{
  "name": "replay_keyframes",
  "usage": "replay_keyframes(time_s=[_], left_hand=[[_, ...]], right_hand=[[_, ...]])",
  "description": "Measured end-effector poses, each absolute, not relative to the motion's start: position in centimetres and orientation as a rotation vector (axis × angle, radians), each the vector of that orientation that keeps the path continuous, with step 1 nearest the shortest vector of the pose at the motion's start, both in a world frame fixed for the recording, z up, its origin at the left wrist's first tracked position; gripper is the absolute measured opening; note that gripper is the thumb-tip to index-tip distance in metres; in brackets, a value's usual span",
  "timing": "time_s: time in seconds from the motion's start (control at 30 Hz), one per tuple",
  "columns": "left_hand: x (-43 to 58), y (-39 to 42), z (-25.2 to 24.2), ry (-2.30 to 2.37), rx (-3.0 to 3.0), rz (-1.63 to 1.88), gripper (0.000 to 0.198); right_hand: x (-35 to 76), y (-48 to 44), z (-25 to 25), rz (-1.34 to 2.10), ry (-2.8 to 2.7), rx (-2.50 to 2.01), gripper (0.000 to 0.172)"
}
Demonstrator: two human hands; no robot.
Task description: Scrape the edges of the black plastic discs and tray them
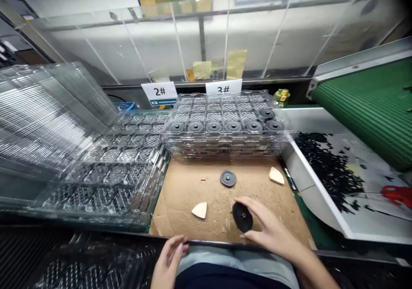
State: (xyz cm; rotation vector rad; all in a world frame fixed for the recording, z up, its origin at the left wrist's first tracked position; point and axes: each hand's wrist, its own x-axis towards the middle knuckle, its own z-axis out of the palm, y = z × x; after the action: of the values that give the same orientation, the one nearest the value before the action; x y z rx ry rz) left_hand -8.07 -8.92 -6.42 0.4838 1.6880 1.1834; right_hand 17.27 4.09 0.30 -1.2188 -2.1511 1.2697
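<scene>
Blister trays of clear, thin plastic (pixel 48 126) lean in a ribbed, glassy stack at the far left, with a flatter tray of rounded pockets (pixel 119 169) just beside them. Nearer the body, the left hand (pixel 168 259) rests at the edge of the desk (pixel 206 239), its fingers loosely curled and holding nothing visible. On the scuffed, crumb-strewn cardboard sheet (pixel 170 203) lies a pale wedge-shaped piece (pixel 199 210). The black disc (pixel 242 217) sits on the cardboard under the right hand (pixel 270 227), which is spread wide across it, reaching from rim to rim; whether it grips or only rests there, I cannot tell. The disc looks light and stiff, probably moulded, with a smooth edge that could slip, so its rim seems the best place to pinch. A grey hubbed disc (pixel 228 178) and a second pale wedge (pixel 276 176) lie further out. Behind them, a stacked clear tray (pixel 225 147) holds a row of dark discs, below cards marked 2# and 3#. To the right, black scraps (pixel 328 173) fill a white-edged bin, near red-handled scissors (pixel 397 195) and a ribbed green conveyor belt (pixel 363 104).
</scene>
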Motion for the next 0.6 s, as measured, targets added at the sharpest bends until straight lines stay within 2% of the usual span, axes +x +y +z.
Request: replay_keyframes(time_s=[0.13, 0.3, 0.4, 0.6], left_hand=[[-4.8, -5.5, -4.0, 1.306, 0.427, 1.270, 0.075], [-3.7, -4.1, -1.5, 0.923, 0.281, 1.041, 0.075], [-4.9, -4.5, -1.9, 0.890, 0.215, 1.076, 0.080], [-8.2, -6.4, -3.8, 0.895, 0.086, 1.058, 0.067]], right_hand=[[12.7, 1.4, -1.7, 1.352, -2.091, -1.120, 0.069], [11.1, 0.6, -2.1, 1.382, -2.122, -0.917, 0.073], [10.3, 0.6, -2.7, 1.319, -2.167, -0.982, 0.068], [6.9, 0.3, -2.7, 1.356, -2.347, -1.010, 0.077]])
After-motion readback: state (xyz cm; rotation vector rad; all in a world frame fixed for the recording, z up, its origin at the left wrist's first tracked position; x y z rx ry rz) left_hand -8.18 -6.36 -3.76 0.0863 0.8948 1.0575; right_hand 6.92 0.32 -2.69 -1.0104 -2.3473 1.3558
